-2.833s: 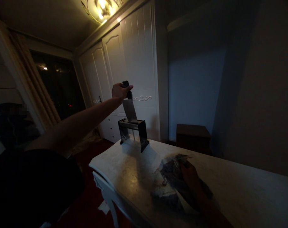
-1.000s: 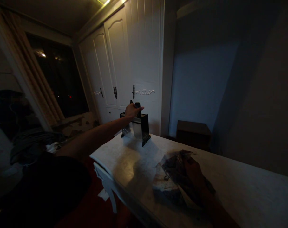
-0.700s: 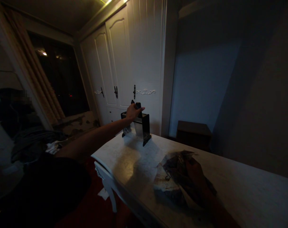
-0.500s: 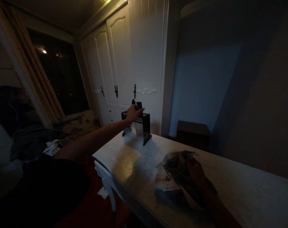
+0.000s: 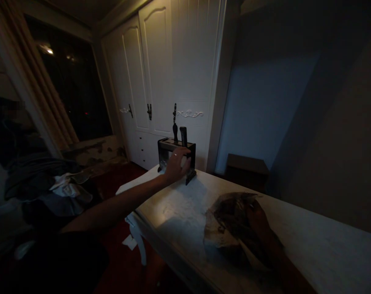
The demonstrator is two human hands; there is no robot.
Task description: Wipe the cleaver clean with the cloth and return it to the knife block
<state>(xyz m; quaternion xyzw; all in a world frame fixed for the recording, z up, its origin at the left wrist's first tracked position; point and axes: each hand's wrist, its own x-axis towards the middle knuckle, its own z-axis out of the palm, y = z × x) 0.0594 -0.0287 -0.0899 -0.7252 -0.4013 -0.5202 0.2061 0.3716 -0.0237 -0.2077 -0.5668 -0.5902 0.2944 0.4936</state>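
Note:
A black knife block (image 5: 163, 153) with clear sides stands at the far left end of the white table. Two dark-handled knives, a slim knife (image 5: 175, 132) and a thicker-handled knife (image 5: 183, 136), stick up from its top. In front of the block is my left hand (image 5: 176, 166), thumb and fingers apart, holding nothing I can see. It hides part of the block's front. My right hand (image 5: 257, 216) grips a crumpled brown and dark cloth (image 5: 222, 237) that lies on the table; dim light hides some of its fingers.
The white table (image 5: 314, 241) runs toward the right. Behind it are a white wardrobe (image 5: 156, 73) and a low dark cabinet (image 5: 246, 165). Piled clothes (image 5: 63, 188) lie at left, where a person (image 5: 3, 130) in dark clothing is. A white paper (image 5: 129, 242) is on the red floor.
My left hand has let go of a knife handle and moved down in front of the block. Both knives stand in the block. My right hand stays on the cloth.

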